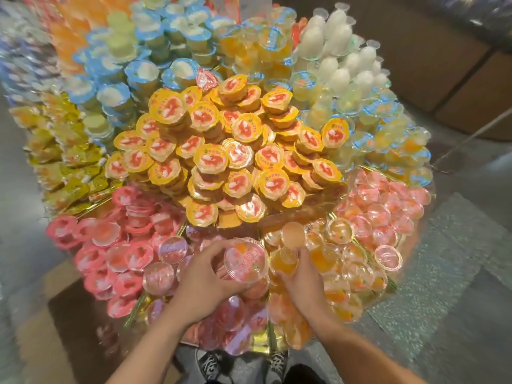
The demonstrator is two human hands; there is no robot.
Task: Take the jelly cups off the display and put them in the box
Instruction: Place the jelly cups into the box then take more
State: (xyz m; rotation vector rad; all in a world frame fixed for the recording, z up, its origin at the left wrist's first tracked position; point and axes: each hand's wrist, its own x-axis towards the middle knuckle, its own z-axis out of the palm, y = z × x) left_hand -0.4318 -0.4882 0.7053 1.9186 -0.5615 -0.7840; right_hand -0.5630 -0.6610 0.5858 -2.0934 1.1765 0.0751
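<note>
A round tiered display is heaped with jelly cups in colour sections. My left hand grips a clear cup with a pink-printed lid over the near pink section. My right hand is closed around orange jelly cups, one small cup poking up above the fingers. Yellow-lidded cups form the central mound. An open brown cardboard box sits on the floor at lower left, partly hidden by the display and my left forearm.
Pink-lidded cups fill the near left, clear orange and pink cups the near right, blue-lidded cups and white cups the back. My shoes stand on grey floor under the display's edge. Brown cartons stand at the far right.
</note>
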